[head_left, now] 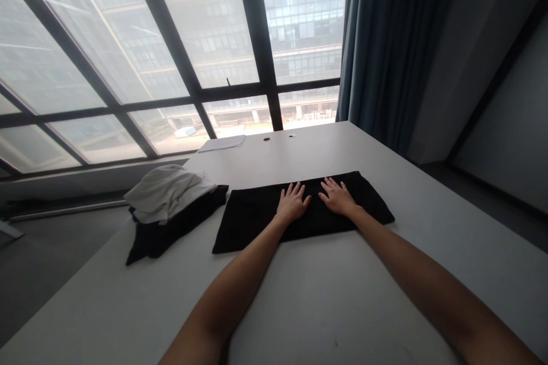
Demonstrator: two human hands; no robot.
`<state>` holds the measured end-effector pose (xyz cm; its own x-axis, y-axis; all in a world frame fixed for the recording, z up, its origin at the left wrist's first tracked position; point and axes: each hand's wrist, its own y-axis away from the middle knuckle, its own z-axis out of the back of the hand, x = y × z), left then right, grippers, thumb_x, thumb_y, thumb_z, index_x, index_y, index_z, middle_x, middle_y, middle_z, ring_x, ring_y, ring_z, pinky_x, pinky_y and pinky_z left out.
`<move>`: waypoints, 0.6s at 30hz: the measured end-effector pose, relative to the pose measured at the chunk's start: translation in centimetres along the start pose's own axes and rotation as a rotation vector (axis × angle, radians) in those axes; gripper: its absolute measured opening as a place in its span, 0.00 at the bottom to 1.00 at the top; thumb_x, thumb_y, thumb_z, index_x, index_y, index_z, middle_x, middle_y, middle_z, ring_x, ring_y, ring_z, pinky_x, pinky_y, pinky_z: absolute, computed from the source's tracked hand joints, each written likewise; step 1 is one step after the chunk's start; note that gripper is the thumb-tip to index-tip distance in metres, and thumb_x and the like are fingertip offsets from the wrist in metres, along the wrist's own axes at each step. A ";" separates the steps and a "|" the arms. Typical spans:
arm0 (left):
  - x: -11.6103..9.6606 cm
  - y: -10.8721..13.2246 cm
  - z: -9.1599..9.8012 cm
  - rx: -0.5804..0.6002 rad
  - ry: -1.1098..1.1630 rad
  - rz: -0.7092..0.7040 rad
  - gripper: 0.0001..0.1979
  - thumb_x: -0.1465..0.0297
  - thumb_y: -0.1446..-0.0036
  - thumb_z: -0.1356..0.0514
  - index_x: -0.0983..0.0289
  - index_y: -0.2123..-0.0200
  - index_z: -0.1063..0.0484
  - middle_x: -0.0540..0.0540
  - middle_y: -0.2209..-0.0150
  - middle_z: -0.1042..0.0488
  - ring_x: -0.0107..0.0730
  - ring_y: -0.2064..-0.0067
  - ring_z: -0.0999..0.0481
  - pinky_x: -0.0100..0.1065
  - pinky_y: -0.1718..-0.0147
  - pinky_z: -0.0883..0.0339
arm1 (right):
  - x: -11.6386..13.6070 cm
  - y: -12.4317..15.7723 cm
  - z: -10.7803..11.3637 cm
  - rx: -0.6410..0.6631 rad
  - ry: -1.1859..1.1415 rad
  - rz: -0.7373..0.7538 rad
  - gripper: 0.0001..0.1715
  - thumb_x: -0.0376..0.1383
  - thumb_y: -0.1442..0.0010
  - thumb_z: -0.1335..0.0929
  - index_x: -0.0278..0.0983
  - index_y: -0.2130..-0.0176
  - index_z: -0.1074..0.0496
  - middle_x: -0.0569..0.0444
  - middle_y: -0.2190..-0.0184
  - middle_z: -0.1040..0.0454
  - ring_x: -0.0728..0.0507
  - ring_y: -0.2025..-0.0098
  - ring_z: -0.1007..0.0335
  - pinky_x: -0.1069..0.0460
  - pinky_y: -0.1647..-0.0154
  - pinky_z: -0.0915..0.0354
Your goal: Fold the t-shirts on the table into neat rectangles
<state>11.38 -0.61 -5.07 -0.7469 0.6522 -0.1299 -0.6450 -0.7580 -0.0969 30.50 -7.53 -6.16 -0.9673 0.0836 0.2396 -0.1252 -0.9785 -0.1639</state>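
Note:
A black cloth (248,217), folded into a long flat rectangle, lies across the white table (308,291). My left hand (293,203) rests flat on the middle of the cloth with its fingers spread. To its right, my right hand (337,197) also lies palm down on the cloth, fingers apart. Neither hand grips anything, and a narrow gap of black fabric separates them.
Left of the cloth, a crumpled light garment (166,191) lies on top of another black garment (171,234) at the table's left edge. White papers (222,143) sit at the far edge near the window. A blue curtain (377,57) hangs behind, to the right.

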 end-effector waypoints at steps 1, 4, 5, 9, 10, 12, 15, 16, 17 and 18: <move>0.0 0.0 0.0 -0.003 -0.006 0.000 0.33 0.50 0.31 0.59 0.58 0.29 0.48 0.54 0.27 0.53 0.48 0.27 0.56 0.56 0.32 0.59 | 0.0 0.0 0.0 0.000 -0.001 -0.001 0.35 0.48 0.29 0.45 0.34 0.31 0.43 0.44 0.27 0.52 0.38 0.26 0.61 0.34 0.29 0.63; -0.1 0.1 0.1 -0.007 -0.020 0.003 0.33 0.50 0.31 0.59 0.58 0.29 0.48 0.53 0.27 0.53 0.47 0.27 0.56 0.55 0.32 0.58 | 0.1 0.0 0.1 -0.001 -0.003 -0.002 0.34 0.48 0.29 0.45 0.35 0.31 0.43 0.44 0.27 0.51 0.39 0.26 0.61 0.34 0.29 0.62; -0.1 0.1 0.2 -0.004 -0.021 0.004 0.33 0.50 0.31 0.59 0.58 0.29 0.47 0.53 0.27 0.53 0.47 0.27 0.56 0.55 0.32 0.58 | 0.0 0.0 0.1 -0.001 -0.003 -0.002 0.34 0.48 0.29 0.45 0.35 0.31 0.43 0.44 0.27 0.51 0.39 0.26 0.61 0.35 0.29 0.62; -0.2 0.1 0.3 0.000 -0.011 0.008 0.33 0.50 0.31 0.58 0.57 0.29 0.47 0.53 0.27 0.53 0.47 0.27 0.55 0.55 0.31 0.58 | 0.0 0.0 0.0 -0.005 -0.007 -0.002 0.34 0.47 0.29 0.44 0.34 0.31 0.42 0.44 0.28 0.51 0.39 0.26 0.61 0.34 0.29 0.62; -0.3 0.1 0.3 -0.001 -0.010 0.008 0.33 0.50 0.31 0.58 0.57 0.29 0.47 0.53 0.27 0.53 0.48 0.27 0.55 0.55 0.31 0.58 | 0.0 -0.1 0.0 -0.004 -0.008 -0.003 0.34 0.47 0.29 0.44 0.34 0.31 0.42 0.44 0.28 0.51 0.38 0.26 0.61 0.34 0.29 0.62; -0.2 0.1 0.3 0.000 -0.008 0.009 0.33 0.50 0.31 0.58 0.57 0.29 0.47 0.53 0.27 0.53 0.48 0.27 0.55 0.55 0.32 0.58 | 0.0 -0.1 -0.1 -0.004 -0.007 -0.004 0.35 0.47 0.29 0.44 0.34 0.31 0.43 0.44 0.28 0.51 0.39 0.26 0.61 0.34 0.29 0.62; -0.2 0.1 0.2 0.005 -0.004 0.009 0.33 0.50 0.31 0.58 0.58 0.29 0.47 0.53 0.27 0.53 0.48 0.27 0.55 0.55 0.32 0.58 | -0.1 -0.1 -0.1 -0.002 -0.005 -0.006 0.35 0.48 0.29 0.44 0.33 0.31 0.43 0.44 0.27 0.52 0.39 0.26 0.61 0.35 0.29 0.63; -0.2 0.1 0.2 0.005 -0.004 0.008 0.33 0.50 0.31 0.58 0.59 0.29 0.47 0.53 0.27 0.53 0.47 0.27 0.56 0.55 0.32 0.58 | -0.1 -0.1 -0.1 -0.002 -0.005 -0.007 0.35 0.48 0.29 0.44 0.33 0.31 0.43 0.44 0.27 0.52 0.39 0.26 0.61 0.35 0.29 0.63; -0.2 0.1 0.2 0.005 -0.004 0.008 0.33 0.50 0.31 0.58 0.59 0.29 0.47 0.53 0.27 0.53 0.47 0.27 0.56 0.55 0.32 0.58 | -0.1 -0.1 -0.1 -0.001 -0.005 -0.009 0.35 0.48 0.29 0.44 0.34 0.31 0.43 0.44 0.27 0.52 0.39 0.26 0.61 0.35 0.29 0.63; -0.2 0.1 0.2 0.004 -0.005 0.007 0.33 0.50 0.31 0.58 0.59 0.29 0.47 0.53 0.27 0.53 0.47 0.27 0.56 0.55 0.32 0.58 | -0.1 -0.1 -0.1 0.003 -0.004 -0.012 0.35 0.48 0.29 0.44 0.34 0.31 0.43 0.45 0.27 0.52 0.39 0.26 0.61 0.35 0.29 0.63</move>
<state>11.42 -0.83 -4.84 -0.7524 0.6466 -0.1258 -0.6402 -0.7627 -0.0917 30.58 -7.39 -6.27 -0.9650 0.0943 0.2449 -0.1359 -0.9779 -0.1587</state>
